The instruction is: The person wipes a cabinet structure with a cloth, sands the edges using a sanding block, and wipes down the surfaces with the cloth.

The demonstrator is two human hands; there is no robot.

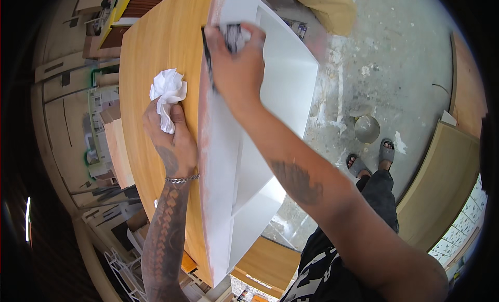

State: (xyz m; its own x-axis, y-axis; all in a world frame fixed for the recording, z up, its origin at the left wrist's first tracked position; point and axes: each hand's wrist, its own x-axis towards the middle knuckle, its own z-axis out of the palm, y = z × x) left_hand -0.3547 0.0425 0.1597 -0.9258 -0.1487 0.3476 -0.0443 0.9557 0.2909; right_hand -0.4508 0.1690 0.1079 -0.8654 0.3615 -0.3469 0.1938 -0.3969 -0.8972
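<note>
My left hand point(174, 138) is closed around a crumpled white tissue or cloth point(169, 86) and rests on the wood-grain panel point(156, 42) of a large cabinet-like piece. My right hand point(239, 68), slightly blurred, grips a thin dark sheet point(206, 52) that looks like sandpaper. Part of that sheet lies along the seam between the wood-grain panel and the white side point(228, 125). A pinkish, smeared strip point(204, 162) runs down this edge beneath my right forearm. My fingers and palm hide most of the sheet.
A grey floor point(384, 68) with white splashes lies to the right, holding a round grey container point(367, 129) near my sandaled feet. Brown wrapping point(332, 11) sits at the far side. Wooden boards point(442, 182) stand right, and loose boards and a white wire rack point(122, 273) are at left.
</note>
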